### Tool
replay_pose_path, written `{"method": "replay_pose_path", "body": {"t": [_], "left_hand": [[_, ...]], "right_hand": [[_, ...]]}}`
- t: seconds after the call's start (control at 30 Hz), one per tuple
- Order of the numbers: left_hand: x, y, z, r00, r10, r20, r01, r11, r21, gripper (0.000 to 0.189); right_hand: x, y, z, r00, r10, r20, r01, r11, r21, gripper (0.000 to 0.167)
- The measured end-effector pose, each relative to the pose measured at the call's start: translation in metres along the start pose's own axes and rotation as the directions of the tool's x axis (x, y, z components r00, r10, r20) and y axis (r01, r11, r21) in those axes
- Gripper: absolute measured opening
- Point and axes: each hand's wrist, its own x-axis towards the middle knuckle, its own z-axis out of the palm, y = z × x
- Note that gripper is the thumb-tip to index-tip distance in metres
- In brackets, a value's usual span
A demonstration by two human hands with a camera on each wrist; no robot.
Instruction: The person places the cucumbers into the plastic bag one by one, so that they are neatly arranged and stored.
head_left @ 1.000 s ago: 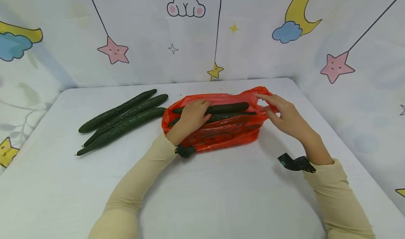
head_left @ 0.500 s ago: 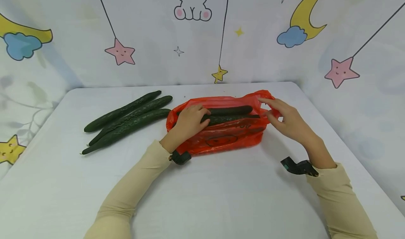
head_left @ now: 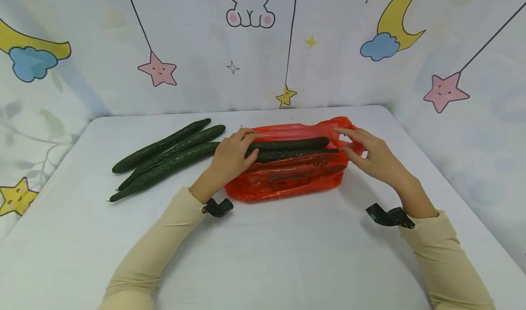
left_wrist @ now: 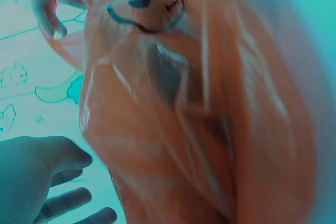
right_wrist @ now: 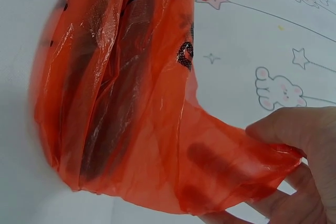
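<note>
A red plastic bag [head_left: 287,177] lies on its side on the white table, its mouth spread open. Inside it rest two long cucumbers [head_left: 296,144], side by side; their left ends are hidden by my left hand [head_left: 230,159]. That hand hovers at the bag's left end, fingers spread and relaxed; in the left wrist view its fingers [left_wrist: 68,203] show nothing between them. My right hand [head_left: 376,157] pinches the bag's right-hand handle between thumb and fingers, as the right wrist view also shows. Three more cucumbers [head_left: 164,157] lie just left of the bag.
The white table [head_left: 287,246] runs back to a wall cloth [head_left: 197,40] printed with stars, moons and a bear. Black wrist cameras [head_left: 388,215] sit on both wrists, against beige sleeves [head_left: 448,260].
My left hand has drawn back leftward from over the cucumbers to the bag's left end. My right hand keeps its hold on the handle. The head view has shifted slightly.
</note>
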Motion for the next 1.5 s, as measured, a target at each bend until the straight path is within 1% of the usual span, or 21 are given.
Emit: {"method": "replay_pose_path", "body": {"t": [0.1, 0.2, 0.33, 0.47, 0.53, 0.63, 0.8, 0.93, 1.07, 1.17, 1.27, 1.4, 1.5], "left_hand": [[-0.004, -0.007, -0.005, 1.0, -0.014, -0.026, 0.013, 0.999, -0.029, 0.031], [-0.01, -0.016, -0.012, 0.998, -0.045, -0.04, 0.043, 0.998, -0.049, 0.031], [-0.016, -0.028, -0.023, 0.993, -0.121, 0.001, 0.121, 0.991, -0.049, 0.031], [-0.023, -0.04, -0.029, 0.982, -0.182, 0.038, 0.184, 0.982, -0.046, 0.032], [-0.027, -0.045, -0.032, 0.979, -0.199, 0.05, 0.202, 0.979, -0.043, 0.033], [-0.034, -0.052, -0.034, 0.97, -0.229, 0.085, 0.231, 0.973, -0.02, 0.034], [-0.05, -0.065, -0.037, 0.958, -0.265, 0.107, 0.263, 0.964, 0.031, 0.033], [-0.058, -0.074, -0.041, 0.94, -0.309, 0.142, 0.306, 0.951, 0.045, 0.033], [-0.062, -0.082, -0.043, 0.91, -0.36, 0.205, 0.359, 0.932, 0.048, 0.037], [-0.065, -0.088, -0.043, 0.892, -0.391, 0.227, 0.39, 0.92, 0.052, 0.038], [-0.066, -0.094, -0.043, 0.888, -0.399, 0.226, 0.396, 0.916, 0.063, 0.04], [-0.068, -0.1, -0.041, 0.888, -0.389, 0.244, 0.376, 0.921, 0.098, 0.046], [-0.069, -0.104, -0.041, 0.879, -0.389, 0.275, 0.37, 0.921, 0.12, 0.052]], "right_hand": [[0.0, 0.001, 0.001, 1.0, -0.002, -0.001, 0.002, 1.0, -0.002, 0.054], [0.0, 0.002, 0.002, 1.0, -0.005, 0.003, 0.005, 1.0, 0.001, 0.054], [0.0, 0.0, 0.001, 1.0, 0.003, 0.013, -0.003, 1.0, 0.011, 0.052], [0.001, -0.002, -0.001, 0.999, 0.02, 0.035, -0.021, 1.0, 0.022, 0.051], [0.001, -0.002, -0.002, 0.998, 0.03, 0.05, -0.032, 0.999, 0.036, 0.052], [0.0, -0.002, -0.002, 0.997, 0.045, 0.066, -0.048, 0.997, 0.056, 0.052], [0.002, -0.003, -0.002, 0.996, 0.04, 0.08, -0.045, 0.997, 0.07, 0.051], [0.002, -0.004, -0.003, 0.994, 0.052, 0.094, -0.058, 0.996, 0.066, 0.051], [0.002, -0.005, -0.005, 0.991, 0.082, 0.105, -0.088, 0.995, 0.053, 0.051], [0.001, -0.005, -0.004, 0.99, 0.088, 0.111, -0.094, 0.994, 0.047, 0.052], [-0.001, -0.006, -0.003, 0.993, 0.069, 0.098, -0.073, 0.997, 0.037, 0.053], [-0.003, -0.004, -0.002, 0.996, 0.049, 0.079, -0.05, 0.999, 0.003, 0.054], [-0.002, -0.003, -0.001, 0.996, 0.039, 0.083, -0.038, 0.999, -0.011, 0.053]]}}
